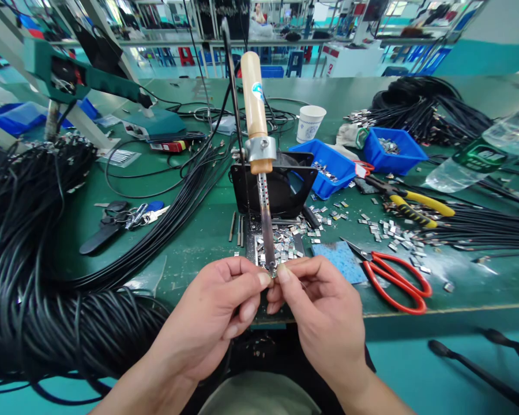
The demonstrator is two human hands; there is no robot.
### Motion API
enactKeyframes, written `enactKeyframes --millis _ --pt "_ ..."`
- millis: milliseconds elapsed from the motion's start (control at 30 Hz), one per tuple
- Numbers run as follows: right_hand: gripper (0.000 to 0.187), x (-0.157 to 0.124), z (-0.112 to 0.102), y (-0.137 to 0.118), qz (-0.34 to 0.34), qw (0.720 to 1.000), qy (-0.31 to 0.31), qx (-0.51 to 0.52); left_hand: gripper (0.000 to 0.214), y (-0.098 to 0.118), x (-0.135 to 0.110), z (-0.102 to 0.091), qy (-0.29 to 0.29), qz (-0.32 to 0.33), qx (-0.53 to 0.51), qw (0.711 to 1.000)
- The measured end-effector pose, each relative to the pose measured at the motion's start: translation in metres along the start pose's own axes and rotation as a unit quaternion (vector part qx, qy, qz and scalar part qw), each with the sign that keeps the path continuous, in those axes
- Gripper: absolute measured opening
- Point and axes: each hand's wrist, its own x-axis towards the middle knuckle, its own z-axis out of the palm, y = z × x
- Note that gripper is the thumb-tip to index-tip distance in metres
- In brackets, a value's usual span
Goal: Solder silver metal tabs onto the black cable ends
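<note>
A soldering iron (258,132) with a wooden handle stands fixed in a holder, tip pointing down toward me. My left hand (216,314) and my right hand (324,311) meet just under the tip, both pinched on a small metal part (273,270) held against it. Whether a wire runs from the part I cannot tell. Several small metal clips (285,242) lie on the green bench (199,236) behind my hands, in front of a black fan (281,184).
A large coil of black cables (38,276) fills the left. Red-handled scissors (393,276), yellow-handled pliers (415,207), blue bins (393,151) of clips, a paper cup (309,122), keys (138,214) and a water bottle (480,155) lie around. More cables (432,109) lie at the back right.
</note>
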Motion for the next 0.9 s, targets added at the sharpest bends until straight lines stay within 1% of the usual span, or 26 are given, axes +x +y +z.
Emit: enactKeyframes --millis 367,700,900 --pt "0.015 0.0011 0.0003 -0.0006 0.005 1.000 -0.006 -0.006 0.023 -0.0016 -0.0009 -0.0036 -0.014 0.001 0.017 1.000" --pt "0.015 0.0005 -0.0010 -0.0011 0.000 1.000 -0.003 -0.012 0.022 -0.0006 0.0024 -0.0016 -0.013 0.003 0.012 1.000" --pt "0.014 0.0003 -0.0011 0.0002 0.003 1.000 -0.001 -0.008 0.022 0.0003 -0.0004 -0.0011 -0.006 -0.002 0.012 1.000"
